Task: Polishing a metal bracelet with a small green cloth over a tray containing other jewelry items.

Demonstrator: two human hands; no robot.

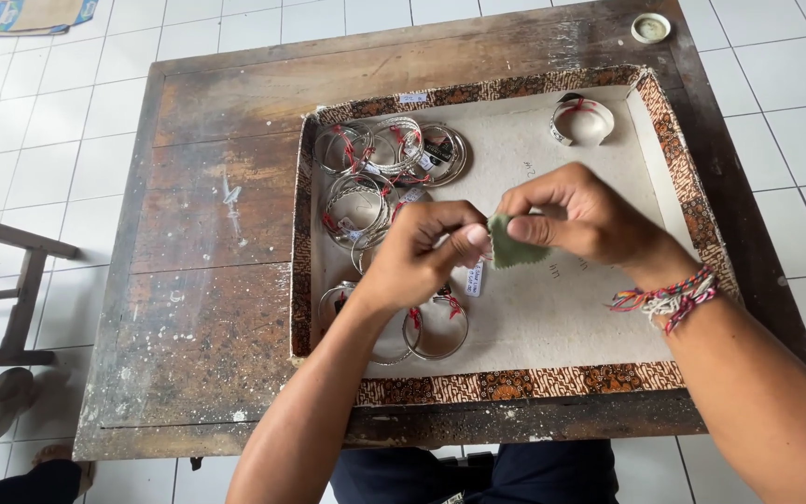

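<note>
1. While hovering above the middle of the shallow tray [673,149], left hand [417,257] and right hand [580,219] meeting over a small green cloth [515,250].
2. Left grip: thumb and forefinger pinched shut at the cloth's left edge, on a small thing too hidden to name.
3. Right grip: fingertips closed on the cloth's upper right part, cloth hanging just above the tray's pale floor.
4. Woven multicoloured bracelets [669,299] around the right wrist, over the tray's right side.
5. Cluster of silver bangles [389,154] with red ties in the tray's upper left corner; more bangles [436,331] under the left forearm, near the tray's lower left.
6. One wide silver cuff [582,119] alone near the tray's upper right corner.
7. Small white tag [475,278] lying on the tray floor just below the left fingers.
8. Tray rim covered in brown patterned fabric, resting on a worn wooden surface [207,252].
9. Small round lid [651,27] on the surface beyond the tray's top right corner.
10. White tiled floor [48,112] all round the surface; part of a wooden chair [11,280] left of it.
</note>
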